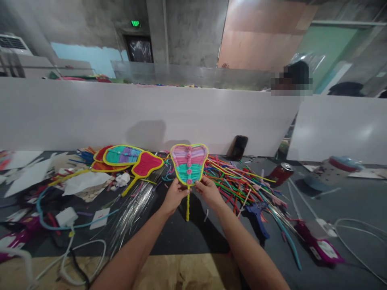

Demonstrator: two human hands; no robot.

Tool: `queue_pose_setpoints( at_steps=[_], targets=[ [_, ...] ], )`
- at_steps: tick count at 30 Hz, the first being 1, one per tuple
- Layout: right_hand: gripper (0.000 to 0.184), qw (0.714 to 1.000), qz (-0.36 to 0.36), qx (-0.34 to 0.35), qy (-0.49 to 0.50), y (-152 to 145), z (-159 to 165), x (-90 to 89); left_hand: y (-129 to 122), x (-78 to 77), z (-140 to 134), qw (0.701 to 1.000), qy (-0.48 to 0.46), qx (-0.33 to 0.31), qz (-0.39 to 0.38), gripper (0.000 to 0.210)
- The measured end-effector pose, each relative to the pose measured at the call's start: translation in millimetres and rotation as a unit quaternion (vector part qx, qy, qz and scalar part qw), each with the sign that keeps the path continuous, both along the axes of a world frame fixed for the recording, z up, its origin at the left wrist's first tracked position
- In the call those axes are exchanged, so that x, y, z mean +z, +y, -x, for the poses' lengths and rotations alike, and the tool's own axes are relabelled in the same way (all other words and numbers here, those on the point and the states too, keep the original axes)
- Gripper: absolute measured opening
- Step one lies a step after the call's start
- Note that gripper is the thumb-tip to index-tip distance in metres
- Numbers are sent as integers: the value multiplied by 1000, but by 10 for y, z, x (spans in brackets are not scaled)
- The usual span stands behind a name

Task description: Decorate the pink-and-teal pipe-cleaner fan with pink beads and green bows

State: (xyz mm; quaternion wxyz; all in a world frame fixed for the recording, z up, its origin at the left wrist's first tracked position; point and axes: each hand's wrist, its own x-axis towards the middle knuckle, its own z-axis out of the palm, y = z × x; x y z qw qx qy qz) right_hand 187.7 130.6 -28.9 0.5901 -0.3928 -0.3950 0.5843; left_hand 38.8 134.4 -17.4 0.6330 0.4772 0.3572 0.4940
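At centre of the counter [187,237], both my hands hold up a heart-shaped fan [189,163], pink above, teal below, yellow rim, with a row of pink dots down its middle. My left hand [174,196] pinches the lower edge at 7 o'clock of the fan; fingers closed on the rim. My right hand [208,191] does the same at 5 o'clock. The fan's yellow handle [188,205] hangs straight down between my wrists, clear of the counter.

Around it:
- 9 to 10 o'clock: a red fan [146,164] with yellow rim, lying flat, and beyond it a teal and purple fan [122,155] overlapping others.
- 3 o'clock: a dense heap of coloured sticks [238,181], starting just beside my right hand.
- 4 o'clock: a blue glue gun [256,213] on the heap's near edge; further out a purple glue gun [320,245] with a white cord.
- 2 o'clock: a red can [281,172] on its side; a dark phone [238,147] leaning on the white partition [121,112].
- 8 o'clock: a bundle of clear strands [133,213], a white plug [66,216], loose cables, and paper scraps [83,181].

Nothing lies between my hands and the fan.
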Motion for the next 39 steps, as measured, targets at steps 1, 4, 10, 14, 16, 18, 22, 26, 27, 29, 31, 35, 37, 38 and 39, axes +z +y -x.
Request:
queue_pose_setpoints(
  at_steps=[1, 4, 10, 14, 16, 18, 22, 26, 27, 29, 31, 35, 37, 38, 39],
  targets=[
    [26, 1000, -2, -2, 7, -14, 0, 5, -16, 22, 12, 1000, 0, -6, -2, 50],
    [25, 1000, -7, -5, 24, -69, -13, 34, -25, 102, 88, 999, -23, -37, -4, 49],
    [30, 999, 14, 9, 38, -219, 1, 37, 175, 324, 280, 987, -151, 3, 58, 36],
    [30, 999, 24, 39, 20, -311, 22, 16, 242, 472, 291, 989, -144, 28, 34, 41],
    [28, 998, 31, 58, 4, -343, 2, 11, 229, 503, 283, 990, -131, 37, 36, 44],
    [29, 996, 40, 74, -10, -350, -47, 17, 206, 500, 285, 990, -123, 41, 45, 45],
    [38, 999, 46, 20, -6, -249, -206, 90, 151, 441, 306, 990, -116, 30, 68, 40],
    [40, 998, 30, -56, -6, -43, -351, 228, 50, 396, 285, 989, -107, 7, 99, 38],
    [41, 997, 25, -66, -13, 3, -373, 258, 19, 392, 274, 989, -103, -1, 103, 39],
    [42, 997, 17, -75, -31, 70, -399, 295, -40, 389, 252, 990, -95, -17, 105, 39],
    [42, 996, 11, -66, -50, 97, -408, 296, -73, 390, 238, 990, -90, -32, 102, 38],
    [39, 995, 5, -49, -81, 55, -409, 232, -11, 387, 225, 990, -92, -31, 99, 35],
    [37, 994, 3, -43, -95, 14, -410, 207, 68, 382, 216, 991, -89, -17, 102, 32],
    [36, 994, 3, -38, -104, -5, -411, 203, 109, 378, 210, 991, -85, -11, 104, 32],
    [35, 993, 2, -32, -112, -20, -411, 205, 146, 373, 203, 991, -80, -7, 107, 31]
  ],
)
